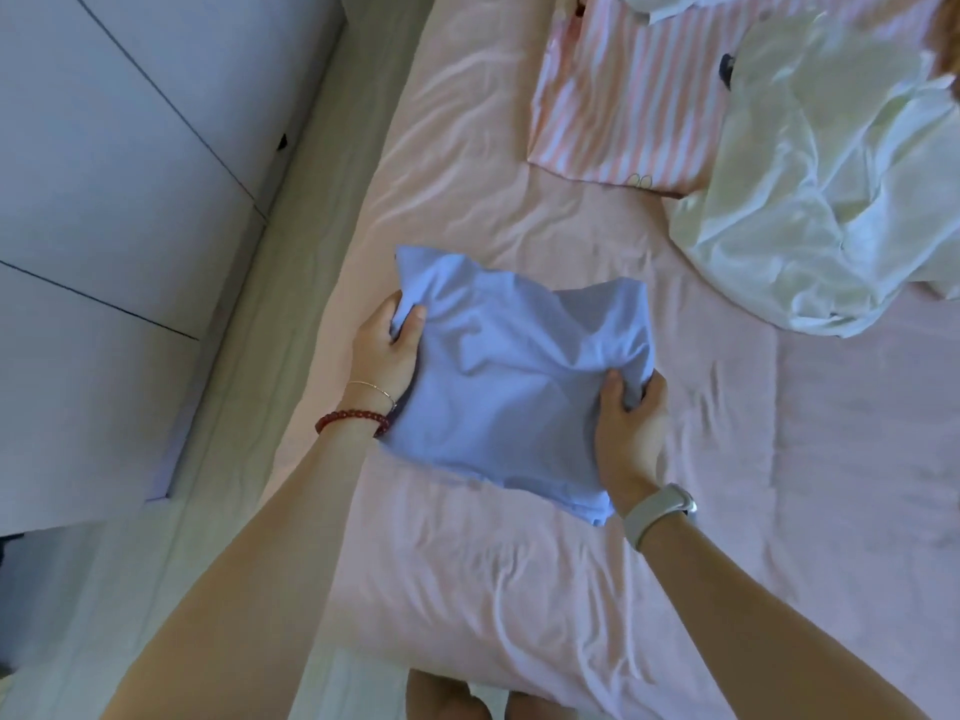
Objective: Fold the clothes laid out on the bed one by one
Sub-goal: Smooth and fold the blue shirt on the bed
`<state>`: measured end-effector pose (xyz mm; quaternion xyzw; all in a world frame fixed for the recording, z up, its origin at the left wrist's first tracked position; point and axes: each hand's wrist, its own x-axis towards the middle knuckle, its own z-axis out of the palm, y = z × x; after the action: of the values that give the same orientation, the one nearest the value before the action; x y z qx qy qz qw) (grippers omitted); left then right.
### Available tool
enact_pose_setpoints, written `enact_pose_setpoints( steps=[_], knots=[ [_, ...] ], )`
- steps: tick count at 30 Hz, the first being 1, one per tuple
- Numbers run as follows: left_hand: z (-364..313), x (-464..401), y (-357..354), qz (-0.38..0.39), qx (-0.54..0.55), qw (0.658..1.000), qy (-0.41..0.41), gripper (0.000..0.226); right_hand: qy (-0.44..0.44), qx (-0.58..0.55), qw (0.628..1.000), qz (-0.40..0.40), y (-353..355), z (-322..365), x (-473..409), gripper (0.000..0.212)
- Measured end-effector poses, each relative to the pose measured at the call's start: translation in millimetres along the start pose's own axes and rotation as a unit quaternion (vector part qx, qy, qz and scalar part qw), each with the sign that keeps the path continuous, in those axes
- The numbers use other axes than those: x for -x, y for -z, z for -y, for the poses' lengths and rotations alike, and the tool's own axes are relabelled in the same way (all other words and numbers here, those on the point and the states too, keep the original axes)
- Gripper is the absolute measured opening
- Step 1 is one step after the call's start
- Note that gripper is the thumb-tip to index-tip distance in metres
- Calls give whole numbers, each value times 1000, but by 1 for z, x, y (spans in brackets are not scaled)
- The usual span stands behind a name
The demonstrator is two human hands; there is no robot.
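My left hand (387, 350) pinches the left edge of the blue garment (514, 392), thumb on top and fingers curled under a bunch of cloth, and my right hand (631, 428) pinches its right edge the same way. The garment is already folded down to a small packet and sits near the left edge of the bed (467, 589), about midway along it, sagging in the middle between my two grips. The risk, as I judge it, lies in that sag: if I lift or shift the packet by its two edges alone, the inner layers could slide and the fold fall open, and because it lies close to the left edge, a pull toward that side could drag it off the mattress. My pinches also bunch the cloth, so creases may set at both ends unless I smooth them. Toward the far right corner lies a pink striped garment (623, 106), flat and folded, with a crumpled white garment (831, 200) just beside it and overlapping its right side, not yet folded. By my count: one blue piece, one striped, one white, and two hands, both gripping.
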<state>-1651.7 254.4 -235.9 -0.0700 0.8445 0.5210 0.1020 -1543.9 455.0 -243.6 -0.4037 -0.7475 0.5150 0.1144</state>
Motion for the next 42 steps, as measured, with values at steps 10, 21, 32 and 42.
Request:
enact_pose_setpoints(
  steps=[10,21,32,42],
  knots=[
    [21,-30,-34,-98,-275,952,-88,48,92,285,953,-47,-21,-30,-25,48],
    [71,-16,-89,178,-516,801,-245,68,177,466,853,154,-51,-69,-43,54],
    [47,-37,-81,124,-462,842,-248,65,209,439,873,44,-21,-50,-42,54],
    [47,-68,-83,193,-475,850,-123,64,89,420,892,141,-37,-56,-84,59]
  ],
)
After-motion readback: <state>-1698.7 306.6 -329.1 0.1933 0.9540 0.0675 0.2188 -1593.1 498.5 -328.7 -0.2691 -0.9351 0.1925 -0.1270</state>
